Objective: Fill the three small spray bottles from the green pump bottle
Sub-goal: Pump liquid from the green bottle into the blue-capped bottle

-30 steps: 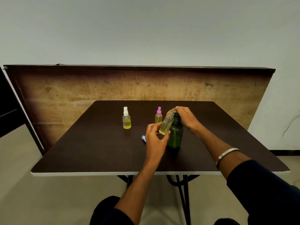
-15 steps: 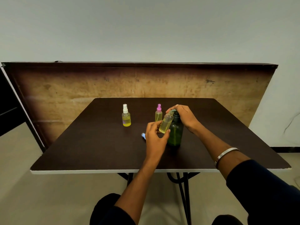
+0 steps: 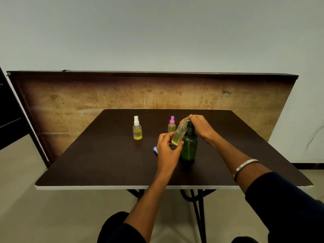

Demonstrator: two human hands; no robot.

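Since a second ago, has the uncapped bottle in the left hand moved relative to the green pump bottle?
No. The uncapped bottle is still tilted with its mouth at the green pump bottle spout, held by the left hand.

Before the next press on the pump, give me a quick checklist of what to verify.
1. Open spray bottle held in left hand: ok.
2. Its mouth up at the pump spout: ok, though tilted.
3. Right hand on top of the green pump bottle: ok.
4. Pump bottle upright on the table: ok.
5. Room left in the held bottle: cannot tell.
6. Blue cap within reach: ok.
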